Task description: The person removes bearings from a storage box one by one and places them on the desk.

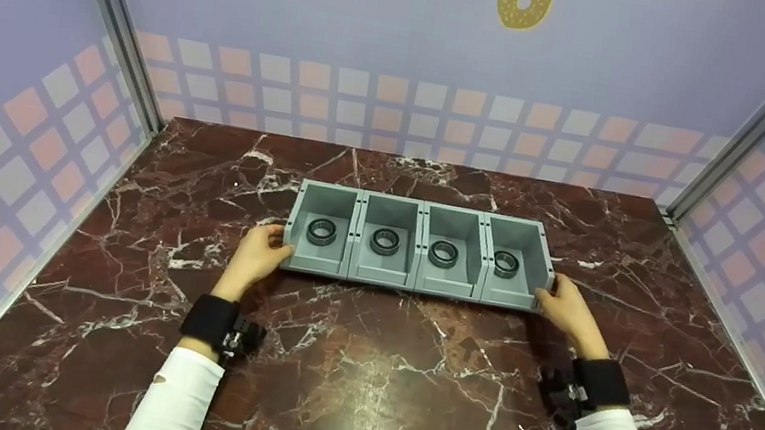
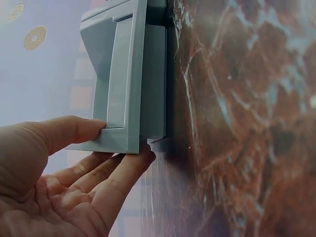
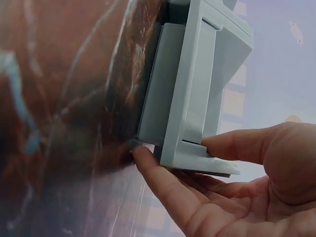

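A row of joined grey plastic bins spans the space between my hands, close over the marble-patterned table. In each bin lies a dark-rimmed ring bearing, such as the leftmost bearing and the rightmost bearing. My left hand pinches the row's left end, thumb on the front inner edge and fingers against the outside, as the left wrist view shows. At the opposite end my right hand grips the same way; in the right wrist view its thumb presses inside the lip and a fingertip reaches the underside.
The dark red marbled table runs back to a lilac wall with pink and white squares. Side panels stand at left and right, with metal posts at the corners. Wrist straps carry small cameras.
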`<state>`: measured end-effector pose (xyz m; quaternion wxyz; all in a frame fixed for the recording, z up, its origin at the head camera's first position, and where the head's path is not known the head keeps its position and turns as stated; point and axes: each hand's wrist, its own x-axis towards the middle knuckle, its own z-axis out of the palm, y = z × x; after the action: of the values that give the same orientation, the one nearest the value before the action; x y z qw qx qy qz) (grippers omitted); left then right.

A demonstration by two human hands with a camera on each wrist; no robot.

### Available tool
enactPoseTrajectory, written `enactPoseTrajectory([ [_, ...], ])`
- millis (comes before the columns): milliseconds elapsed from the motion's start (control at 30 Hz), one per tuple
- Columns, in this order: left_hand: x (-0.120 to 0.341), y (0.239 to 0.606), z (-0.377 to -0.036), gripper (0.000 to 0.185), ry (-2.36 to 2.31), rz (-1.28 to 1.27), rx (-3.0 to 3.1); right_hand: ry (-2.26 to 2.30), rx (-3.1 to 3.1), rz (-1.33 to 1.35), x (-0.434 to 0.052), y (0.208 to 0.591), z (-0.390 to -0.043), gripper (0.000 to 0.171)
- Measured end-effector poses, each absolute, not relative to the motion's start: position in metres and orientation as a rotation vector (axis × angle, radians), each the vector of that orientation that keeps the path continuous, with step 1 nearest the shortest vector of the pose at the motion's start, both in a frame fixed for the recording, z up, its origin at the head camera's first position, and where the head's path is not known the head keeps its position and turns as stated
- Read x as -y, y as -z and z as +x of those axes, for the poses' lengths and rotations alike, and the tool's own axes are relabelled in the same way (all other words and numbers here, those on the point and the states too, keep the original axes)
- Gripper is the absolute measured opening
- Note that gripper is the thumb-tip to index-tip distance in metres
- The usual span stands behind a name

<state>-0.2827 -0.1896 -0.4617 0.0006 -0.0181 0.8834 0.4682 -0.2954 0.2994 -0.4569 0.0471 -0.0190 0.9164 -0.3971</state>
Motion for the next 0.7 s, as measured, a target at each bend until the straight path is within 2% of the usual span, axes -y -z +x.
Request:
enactPoseTrajectory([
  [367, 0.1903, 0.4609, -0.2840, 0.052, -1.471, -0.062, -2.770, 1.207, -2.836, -0.064, -0.2988, 0.4608, -0.2981, 0.046],
  [700, 0.1887, 0.4607, -0.2803, 0.052, -1.476, -0.070, -2.749, 1.155, -2.862, -0.093, -0.3002, 0.4610, -0.2979, 0.050],
])
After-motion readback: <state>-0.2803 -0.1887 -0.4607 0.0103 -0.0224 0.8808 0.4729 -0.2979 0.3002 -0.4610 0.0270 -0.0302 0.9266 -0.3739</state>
